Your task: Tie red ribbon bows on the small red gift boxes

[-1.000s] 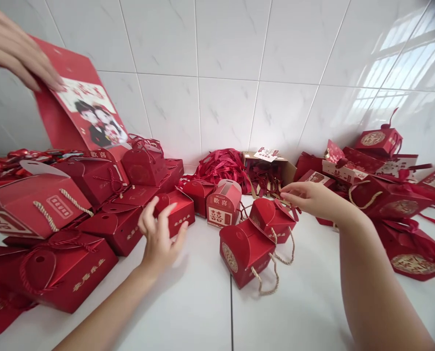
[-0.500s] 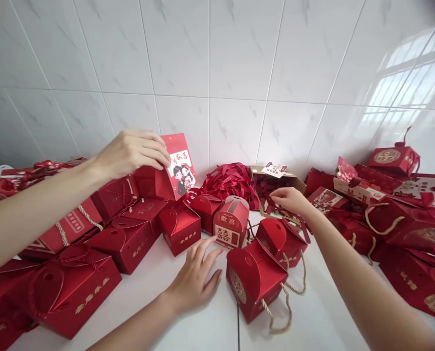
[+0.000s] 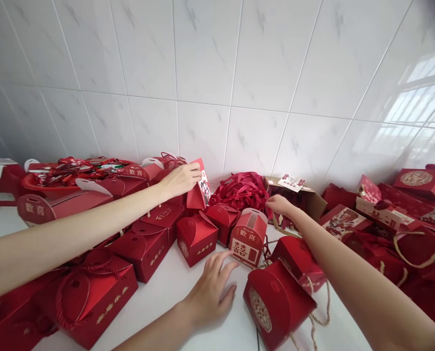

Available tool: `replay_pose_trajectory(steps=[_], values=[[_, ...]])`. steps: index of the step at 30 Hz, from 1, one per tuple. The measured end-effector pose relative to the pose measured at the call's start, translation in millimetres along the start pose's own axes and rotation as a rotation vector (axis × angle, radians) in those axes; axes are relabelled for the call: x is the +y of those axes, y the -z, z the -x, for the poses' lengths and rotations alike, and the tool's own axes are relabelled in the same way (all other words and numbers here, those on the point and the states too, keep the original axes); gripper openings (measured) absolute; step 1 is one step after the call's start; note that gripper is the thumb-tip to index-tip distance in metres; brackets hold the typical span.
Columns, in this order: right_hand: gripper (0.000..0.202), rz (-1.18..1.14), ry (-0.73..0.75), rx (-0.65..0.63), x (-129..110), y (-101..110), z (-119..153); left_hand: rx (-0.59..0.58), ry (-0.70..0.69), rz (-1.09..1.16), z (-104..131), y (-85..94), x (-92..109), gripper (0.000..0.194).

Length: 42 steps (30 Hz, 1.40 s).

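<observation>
My left hand (image 3: 213, 290) is spread above the white surface, palm down. Its fingertips reach the lower edge of a small upright red candy box (image 3: 247, 237) with white lettering; I cannot tell whether they touch it. At the right side of a pile of dark red ribbons (image 3: 242, 195), my right hand (image 3: 282, 204) has its fingers drawn together; what they pinch, if anything, is hidden. A carton (image 3: 314, 202) stands just behind it. Below my right forearm are two red gift boxes with rope handles, a nearer one (image 3: 277, 304) and a farther one (image 3: 301, 258).
Another person's hand (image 3: 182, 179), reaching from the left, holds a red box with a printed couple (image 3: 204, 187). Several red boxes (image 3: 93, 297) line the left. A red basin (image 3: 29, 184) of wrapped items sits behind. More boxes (image 3: 418, 243) crowd the right, before a tiled wall (image 3: 206, 126).
The view has swung left, so things appear farther right. My right hand has come closer to the ribbon pile and its fingers have drawn in. The other person's box has turned.
</observation>
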State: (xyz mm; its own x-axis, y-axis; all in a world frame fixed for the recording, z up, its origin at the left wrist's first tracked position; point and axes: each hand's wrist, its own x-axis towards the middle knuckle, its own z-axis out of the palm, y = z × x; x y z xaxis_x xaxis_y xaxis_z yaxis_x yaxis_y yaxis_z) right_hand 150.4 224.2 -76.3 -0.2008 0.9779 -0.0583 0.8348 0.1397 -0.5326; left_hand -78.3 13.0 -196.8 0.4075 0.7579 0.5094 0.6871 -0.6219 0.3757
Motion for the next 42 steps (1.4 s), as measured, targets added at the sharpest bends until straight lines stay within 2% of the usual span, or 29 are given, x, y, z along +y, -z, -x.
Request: replay_pose_trajectory(steps=[3, 6, 9, 10, 12, 13, 14, 16, 18, 20, 23, 26, 29, 34, 38, 40, 42], values=[[0.033, -0.118, 0.057, 0.161, -20.7, 22.9, 24.8, 0.032, -0.001, 0.005, 0.6, -2.4, -1.4, 0.045], [0.039, -0.245, 0.175, 0.201, -43.4, 42.3, 72.0, 0.134, 0.016, -0.011, -2.1, -0.9, 0.8, 0.044], [0.037, -0.300, 0.290, 0.096, -64.8, 47.2, 139.1, 0.295, 0.063, -0.040, -7.5, 12.9, 19.5, 0.038], [0.035, -0.295, 0.335, 0.026, -71.0, 45.2, 163.9, 0.350, 0.076, -0.041, -8.9, 20.4, 31.2, 0.038], [0.028, -0.217, 0.537, -0.178, -81.7, 37.5, 213.7, 0.458, 0.063, 0.030, -9.0, 37.4, 62.3, 0.045], [0.025, -0.157, 0.633, -0.258, -85.8, 32.6, 237.7, 0.419, 0.032, 0.113, -7.3, 46.0, 80.3, 0.054], [0.024, -0.104, 0.708, -0.317, -89.1, 27.9, 260.5, 0.308, -0.007, 0.218, -4.3, 54.1, 98.7, 0.057], [0.026, 0.021, 0.756, -0.362, -92.4, 20.4, 301.8, -0.004, -0.070, 0.439, 5.6, 67.4, 132.8, 0.049], [0.027, 0.192, 0.724, -0.286, -90.7, 17.2, 336.1, -0.225, -0.050, 0.598, 19.0, 76.4, 158.9, 0.028], [0.022, 0.380, 0.675, -0.168, -84.4, 17.9, 362.3, -0.318, 0.074, 0.709, 33.5, 81.3, 174.7, 0.020], [0.018, 0.526, 0.604, -0.075, -70.6, 21.5, 386.2, -0.370, 0.256, 0.817, 52.0, 82.5, 183.6, 0.027], [0.015, 0.543, 0.523, -0.047, -57.6, 23.3, 395.3, -0.410, 0.271, 0.795, 63.3, 78.7, 185.3, 0.026], [0.032, 0.565, 0.445, -0.064, -46.8, 23.5, 396.8, -0.413, 0.271, 0.725, 69.1, 72.9, 188.1, 0.033], [0.053, 0.413, 0.443, -0.208, -30.3, 25.8, 399.2, -0.380, 0.308, 0.794, 74.6, 65.7, 196.3, 0.042], [0.044, 0.175, 0.347, -0.410, -22.4, 34.5, 410.2, -0.332, 0.312, 0.840, 78.7, 65.5, 199.1, 0.036], [0.037, 0.025, 0.414, -0.529, -21.0, 40.8, 417.3, -0.335, 0.279, 0.856, 82.0, 67.0, 198.1, 0.032], [0.030, -0.097, 0.546, -0.560, -20.5, 44.8, 423.1, -0.346, 0.256, 0.877, 86.2, 68.5, 196.0, 0.032]])
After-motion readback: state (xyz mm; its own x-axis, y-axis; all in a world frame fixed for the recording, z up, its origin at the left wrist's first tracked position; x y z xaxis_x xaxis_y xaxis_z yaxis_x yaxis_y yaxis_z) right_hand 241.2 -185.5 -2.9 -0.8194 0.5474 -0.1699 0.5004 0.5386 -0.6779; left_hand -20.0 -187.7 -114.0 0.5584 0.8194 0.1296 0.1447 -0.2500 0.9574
